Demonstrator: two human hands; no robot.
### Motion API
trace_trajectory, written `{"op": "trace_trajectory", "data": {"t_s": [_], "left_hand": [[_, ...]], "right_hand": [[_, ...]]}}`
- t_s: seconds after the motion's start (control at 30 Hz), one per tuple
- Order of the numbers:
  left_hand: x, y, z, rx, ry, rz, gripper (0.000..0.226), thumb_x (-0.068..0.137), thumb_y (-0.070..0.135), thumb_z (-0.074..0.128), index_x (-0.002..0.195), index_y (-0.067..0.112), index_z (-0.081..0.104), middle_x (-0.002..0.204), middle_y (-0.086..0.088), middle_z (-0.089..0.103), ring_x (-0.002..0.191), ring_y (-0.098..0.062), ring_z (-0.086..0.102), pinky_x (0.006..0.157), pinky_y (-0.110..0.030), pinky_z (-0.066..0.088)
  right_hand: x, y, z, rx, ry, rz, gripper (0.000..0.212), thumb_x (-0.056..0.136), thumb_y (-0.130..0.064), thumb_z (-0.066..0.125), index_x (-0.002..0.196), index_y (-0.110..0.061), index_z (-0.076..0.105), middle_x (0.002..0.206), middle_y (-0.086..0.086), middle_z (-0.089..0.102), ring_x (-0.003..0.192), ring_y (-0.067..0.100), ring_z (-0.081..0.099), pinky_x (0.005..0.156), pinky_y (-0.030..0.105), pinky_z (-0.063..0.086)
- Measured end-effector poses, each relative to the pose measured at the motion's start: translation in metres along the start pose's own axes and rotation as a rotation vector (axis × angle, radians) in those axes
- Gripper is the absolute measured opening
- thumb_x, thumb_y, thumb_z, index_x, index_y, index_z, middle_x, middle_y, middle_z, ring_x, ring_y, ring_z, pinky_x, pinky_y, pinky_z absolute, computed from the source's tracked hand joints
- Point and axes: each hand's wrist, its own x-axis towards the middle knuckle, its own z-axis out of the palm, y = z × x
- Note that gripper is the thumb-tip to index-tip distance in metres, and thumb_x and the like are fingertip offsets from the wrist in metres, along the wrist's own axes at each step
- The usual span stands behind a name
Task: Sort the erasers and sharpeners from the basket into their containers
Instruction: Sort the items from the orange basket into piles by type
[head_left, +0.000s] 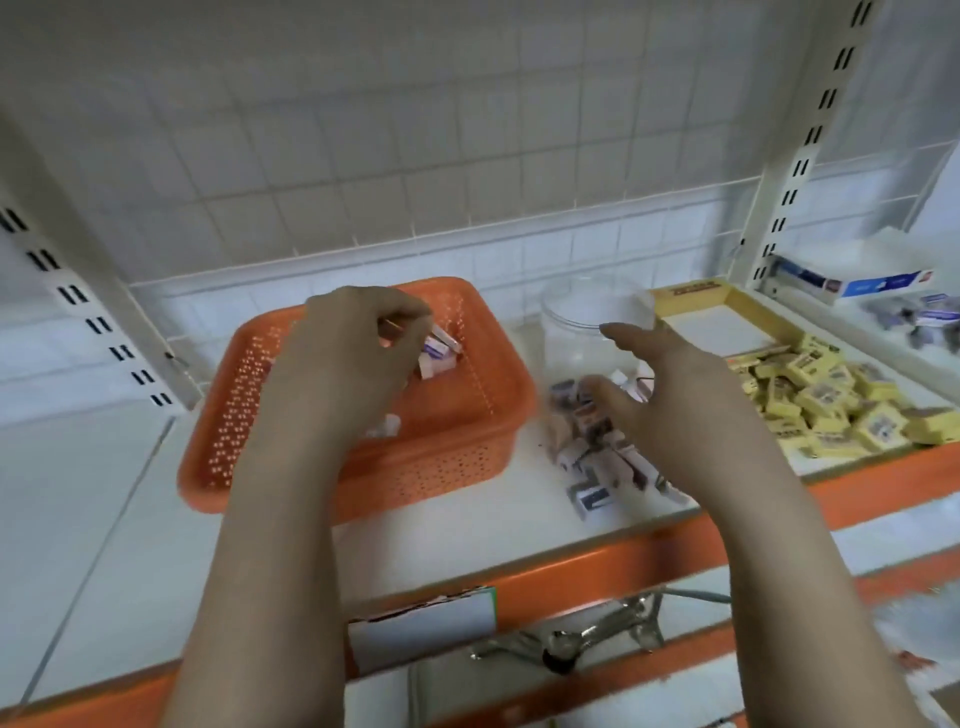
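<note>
Bright, even, soft-shadowed light; motion blur throughout, with wide-angle bending at the edges.

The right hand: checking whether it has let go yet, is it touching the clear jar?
Cannot tell. In the head view the right hand, fingers spread, overlaps the clear jar; the blurred picture shows neither gap nor contact.

1. Your basket (462, 441): orange plastic, perforated walls, slight sheen.
2. Your jar (582, 332): clear plastic, smooth and glossy.
3. Shelf (467, 525) under them: white, smooth, faintly reflective, with an orange front edge.
4. Yellow packets (831, 400) to your right: paper-wrapped by the look, matt.
5. Tray (691, 293) behind them: yellow card, matt.
6. Back wall (363, 130): white wire grid, painted metal.
</note>
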Motion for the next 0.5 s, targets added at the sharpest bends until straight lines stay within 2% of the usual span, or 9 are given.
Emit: {"op": "trace_trajectory", "data": {"t_s": [0.07, 0.17, 0.27, 0.37, 0.43, 0.47, 0.5], "left_hand": [[-0.007, -0.022, -0.017, 0.015, 0.033, -0.034, 0.014, 0.089, 0.021, 0.059, 0.096, 0.023, 0.071, 0.083, 0.012, 0.064, 0.076, -0.001, 0.055, 0.067, -0.013, 0.035], [-0.021, -0.049, -0.037, 0.040, 0.079, -0.102, 0.015, 0.089, 0.022, 0.060, 0.099, 0.022, 0.071, 0.082, 0.013, 0.062, 0.074, -0.001, 0.053, 0.066, -0.007, 0.035], [-0.030, -0.066, -0.050, 0.114, 0.120, -0.159, 0.018, 0.090, 0.023, 0.058, 0.103, 0.021, 0.070, 0.087, 0.005, 0.066, 0.079, -0.007, 0.053, 0.073, -0.021, 0.035], [-0.035, -0.074, -0.057, 0.118, 0.124, -0.200, 0.019, 0.090, 0.023, 0.058, 0.105, 0.021, 0.070, 0.091, 0.005, 0.067, 0.082, -0.008, 0.054, 0.075, -0.022, 0.035], [-0.037, -0.076, -0.060, 0.120, 0.116, -0.203, 0.020, 0.090, 0.023, 0.057, 0.105, 0.022, 0.070, 0.087, 0.009, 0.063, 0.082, -0.007, 0.053, 0.074, -0.020, 0.035], [-0.038, -0.078, -0.061, 0.118, 0.116, -0.202, 0.019, 0.090, 0.023, 0.057, 0.105, 0.021, 0.070, 0.086, 0.010, 0.061, 0.081, -0.006, 0.052, 0.073, -0.019, 0.034], [-0.039, -0.079, -0.062, 0.118, 0.115, -0.200, 0.019, 0.090, 0.023, 0.057, 0.104, 0.021, 0.071, 0.086, 0.010, 0.062, 0.081, -0.005, 0.052, 0.072, -0.018, 0.034]], "right_hand": [[0.003, -0.024, 0.010, -0.030, -0.034, -0.054, 0.051, 0.090, -0.032, 0.059, 0.139, -0.028, 0.045, 0.135, -0.003, 0.054, 0.108, 0.013, 0.054, 0.078, 0.014, 0.029], [0.021, -0.058, 0.023, -0.077, -0.089, -0.197, 0.046, 0.091, -0.032, 0.057, 0.136, -0.024, 0.049, 0.134, -0.001, 0.055, 0.122, 0.015, 0.049, 0.092, 0.018, 0.031], [0.062, -0.090, 0.048, -0.126, -0.256, -0.341, 0.047, 0.088, -0.030, 0.062, 0.133, -0.021, 0.052, 0.132, 0.001, 0.056, 0.121, 0.016, 0.050, 0.100, 0.025, 0.035], [0.099, -0.118, 0.086, -0.293, -0.533, -0.551, 0.044, 0.085, -0.025, 0.066, 0.127, -0.019, 0.057, 0.126, 0.002, 0.061, 0.110, 0.017, 0.058, 0.094, 0.029, 0.045], [0.111, -0.131, 0.109, -0.403, -0.692, -0.633, 0.042, 0.083, -0.021, 0.068, 0.125, -0.018, 0.060, 0.119, 0.001, 0.063, 0.090, 0.015, 0.063, 0.080, 0.020, 0.050], [0.115, -0.135, 0.119, -0.442, -0.743, -0.666, 0.044, 0.084, -0.021, 0.068, 0.126, -0.016, 0.059, 0.118, 0.001, 0.063, 0.087, 0.014, 0.062, 0.075, 0.016, 0.048], [0.117, -0.137, 0.129, -0.459, -0.770, -0.702, 0.045, 0.083, -0.022, 0.069, 0.127, -0.014, 0.058, 0.118, 0.002, 0.063, 0.092, 0.015, 0.061, 0.076, 0.017, 0.046]]}}
